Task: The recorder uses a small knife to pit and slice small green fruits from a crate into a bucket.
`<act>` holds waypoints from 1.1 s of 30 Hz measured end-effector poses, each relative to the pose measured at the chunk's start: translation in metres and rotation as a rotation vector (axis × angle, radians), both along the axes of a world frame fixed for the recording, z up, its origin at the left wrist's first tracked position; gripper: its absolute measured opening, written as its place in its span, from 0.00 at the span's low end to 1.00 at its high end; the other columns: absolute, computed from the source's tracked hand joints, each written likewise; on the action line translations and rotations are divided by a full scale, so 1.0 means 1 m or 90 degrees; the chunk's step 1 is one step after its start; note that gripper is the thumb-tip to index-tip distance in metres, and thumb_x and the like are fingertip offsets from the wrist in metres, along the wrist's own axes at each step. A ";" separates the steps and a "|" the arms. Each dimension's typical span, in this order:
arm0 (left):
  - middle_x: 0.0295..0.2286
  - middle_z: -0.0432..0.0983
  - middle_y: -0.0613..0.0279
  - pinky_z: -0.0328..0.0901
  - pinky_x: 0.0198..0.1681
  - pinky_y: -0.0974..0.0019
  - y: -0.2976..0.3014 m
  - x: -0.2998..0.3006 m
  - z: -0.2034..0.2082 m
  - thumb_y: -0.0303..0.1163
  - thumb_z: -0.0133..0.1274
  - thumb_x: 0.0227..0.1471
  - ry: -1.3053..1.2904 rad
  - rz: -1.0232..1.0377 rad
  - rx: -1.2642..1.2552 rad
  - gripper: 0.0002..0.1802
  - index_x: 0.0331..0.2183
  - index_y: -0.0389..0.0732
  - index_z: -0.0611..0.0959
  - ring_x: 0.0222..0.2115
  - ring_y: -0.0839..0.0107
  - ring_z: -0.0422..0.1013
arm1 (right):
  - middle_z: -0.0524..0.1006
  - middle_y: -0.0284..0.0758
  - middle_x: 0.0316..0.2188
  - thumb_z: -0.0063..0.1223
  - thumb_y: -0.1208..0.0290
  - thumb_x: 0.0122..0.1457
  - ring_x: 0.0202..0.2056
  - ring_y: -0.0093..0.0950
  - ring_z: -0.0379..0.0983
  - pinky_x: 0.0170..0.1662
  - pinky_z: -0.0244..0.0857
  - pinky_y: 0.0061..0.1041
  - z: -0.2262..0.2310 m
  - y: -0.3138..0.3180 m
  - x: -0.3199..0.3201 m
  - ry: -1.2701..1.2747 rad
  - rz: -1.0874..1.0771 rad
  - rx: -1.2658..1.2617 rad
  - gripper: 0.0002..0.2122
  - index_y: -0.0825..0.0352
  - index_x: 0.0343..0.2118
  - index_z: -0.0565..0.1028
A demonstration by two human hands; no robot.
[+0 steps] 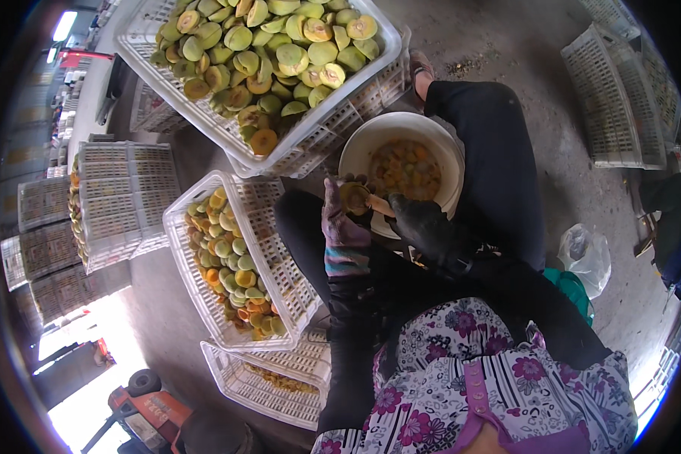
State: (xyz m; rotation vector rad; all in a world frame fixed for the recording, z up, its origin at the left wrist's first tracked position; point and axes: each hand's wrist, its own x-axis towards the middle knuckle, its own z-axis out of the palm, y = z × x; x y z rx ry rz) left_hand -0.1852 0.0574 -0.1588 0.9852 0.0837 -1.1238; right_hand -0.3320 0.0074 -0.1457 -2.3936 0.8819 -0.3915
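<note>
My left hand [339, 229], in a worn purple glove with teal and grey stripes, is closed around a halved yellow-green fruit [354, 198], its cut face turned up. Close beside it is my right hand [422, 225], in a black glove, fingers curled. A tan, finger-thick piece reaches from it to the fruit; whether it is a tool handle or a bare finger I cannot tell. Both hands are over the near rim of a white bucket [353, 144] between my knees. Wet orange-brown pieces [405, 168], perhaps fruit stones, lie in the bucket.
A white crate [204, 125] heaped with halved green fruit stands ahead on the left. Nearer left, another crate [218, 333] holds mixed fruit halves above a lower crate [280, 412]. Stacked crates [129, 197] stand farther left. At right are more crates [609, 98] and a clear plastic bag [585, 257].
</note>
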 end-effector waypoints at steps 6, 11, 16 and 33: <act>0.32 0.73 0.54 0.66 0.36 0.62 -0.002 -0.006 0.001 0.37 0.52 0.48 -0.031 0.012 0.028 0.15 0.35 0.37 0.74 0.32 0.63 0.70 | 0.70 0.38 0.15 0.50 0.69 0.48 0.16 0.36 0.70 0.20 0.63 0.33 -0.016 0.004 0.000 -0.002 -0.001 -0.084 0.06 0.64 0.26 0.69; 0.25 0.74 0.60 0.66 0.29 0.71 -0.007 -0.006 -0.013 0.26 0.55 0.45 -0.110 0.036 0.043 0.06 0.29 0.37 0.77 0.24 0.72 0.70 | 0.70 0.40 0.14 0.53 0.68 0.46 0.19 0.38 0.70 0.22 0.63 0.34 -0.026 0.010 0.003 0.017 0.031 -0.030 0.12 0.68 0.30 0.66; 0.24 0.73 0.54 0.67 0.26 0.66 -0.009 -0.001 -0.022 0.26 0.50 0.47 -0.191 0.023 0.076 0.07 0.31 0.34 0.73 0.23 0.67 0.70 | 0.72 0.44 0.17 0.49 0.65 0.51 0.21 0.43 0.72 0.25 0.64 0.39 -0.013 0.015 0.014 0.044 -0.010 0.280 0.10 0.68 0.28 0.69; 0.23 0.71 0.57 0.64 0.29 0.64 -0.029 -0.005 0.002 0.45 0.49 0.50 -0.036 -0.099 -0.012 0.19 0.28 0.36 0.74 0.24 0.66 0.68 | 0.63 0.27 0.13 0.42 0.72 0.54 0.11 0.16 0.61 0.12 0.56 0.19 -0.025 -0.030 -0.011 -0.113 0.290 0.819 0.08 0.71 0.24 0.71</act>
